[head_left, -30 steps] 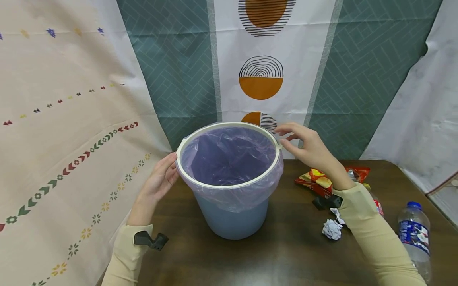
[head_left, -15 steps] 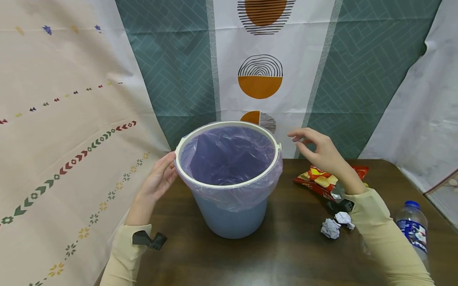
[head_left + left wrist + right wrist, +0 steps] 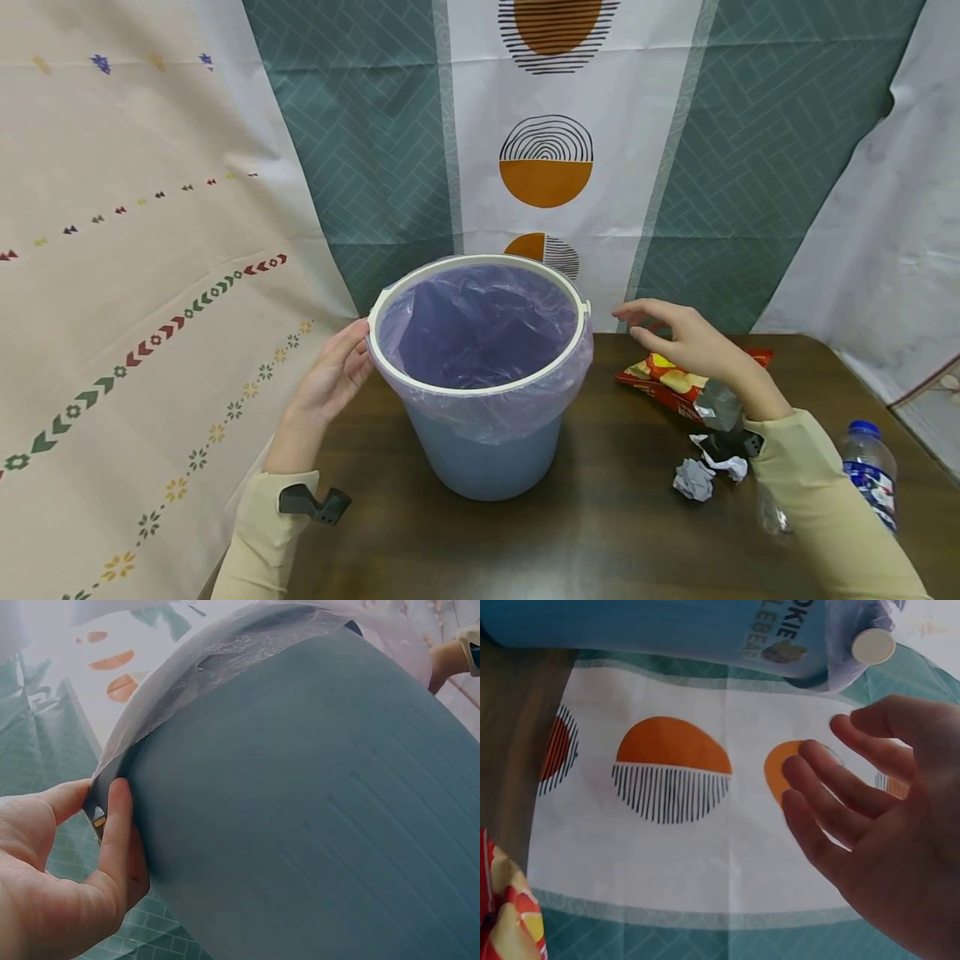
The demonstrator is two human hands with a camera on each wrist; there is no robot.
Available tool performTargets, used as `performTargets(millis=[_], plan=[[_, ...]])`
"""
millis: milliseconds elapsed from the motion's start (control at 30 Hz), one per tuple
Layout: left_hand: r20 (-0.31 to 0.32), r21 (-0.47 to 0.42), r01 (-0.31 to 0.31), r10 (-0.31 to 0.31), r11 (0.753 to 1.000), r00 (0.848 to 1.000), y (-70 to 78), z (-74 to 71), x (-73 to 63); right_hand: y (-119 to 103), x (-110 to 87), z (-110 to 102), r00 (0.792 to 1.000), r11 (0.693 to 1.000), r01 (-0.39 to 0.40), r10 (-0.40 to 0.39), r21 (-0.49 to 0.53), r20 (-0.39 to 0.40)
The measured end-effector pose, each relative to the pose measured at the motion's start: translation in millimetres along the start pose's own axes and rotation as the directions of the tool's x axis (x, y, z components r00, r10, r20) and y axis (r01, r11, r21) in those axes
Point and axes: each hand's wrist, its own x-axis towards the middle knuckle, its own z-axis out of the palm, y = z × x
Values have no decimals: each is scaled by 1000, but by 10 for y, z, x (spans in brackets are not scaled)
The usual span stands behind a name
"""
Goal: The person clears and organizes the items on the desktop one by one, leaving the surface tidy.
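Note:
A blue-grey trash bin (image 3: 487,458) stands upright on the dark table, lined with a thin pinkish plastic bag (image 3: 480,325) folded out over its white rim (image 3: 375,333). At the rim's left side, my left hand (image 3: 330,375) holds on; in the left wrist view its thumb (image 3: 69,799) and fingers (image 3: 116,832) pinch the edge below the bag. My right hand (image 3: 686,337) hovers to the right of the bin, apart from it, fingers loosely bent and holding nothing. The right wrist view has a round white knob (image 3: 874,646) on the bin's side near that hand.
Below the right forearm lie a red and yellow chip bag (image 3: 663,385) and crumpled white paper balls (image 3: 693,480). A plastic bottle (image 3: 868,479) with a blue cap is at far right, partly behind the sleeve. Patterned cloths (image 3: 360,125) hang behind the table.
My right hand has moved away from the bin's rim, to the right and then lower. The left hand and the bin stay in place.

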Motion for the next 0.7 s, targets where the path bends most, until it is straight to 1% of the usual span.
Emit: performTargets(millis=[133, 333, 433, 600, 700], plan=[[-3, -7, 1, -1, 1000, 1000, -1, 3, 1, 55, -64, 35, 995, 999, -54, 53, 8, 89], [4, -16, -1, 1, 1000, 1000, -5, 1, 3, 132, -150, 67, 979, 995, -96, 94, 3, 182], [1, -6, -3, 3, 1000, 1000, -12, -4, -1, 152, -187, 70, 969, 993, -116, 112, 6, 221], [-9, 9, -6, 6, 1000, 1000, -19, -8, -5, 194, -251, 97, 956, 990, -139, 129, 19, 263], [-14, 13, -3, 3, 1000, 1000, -15, -3, 0, 246, -297, 128, 949, 990, -137, 124, 24, 291]])
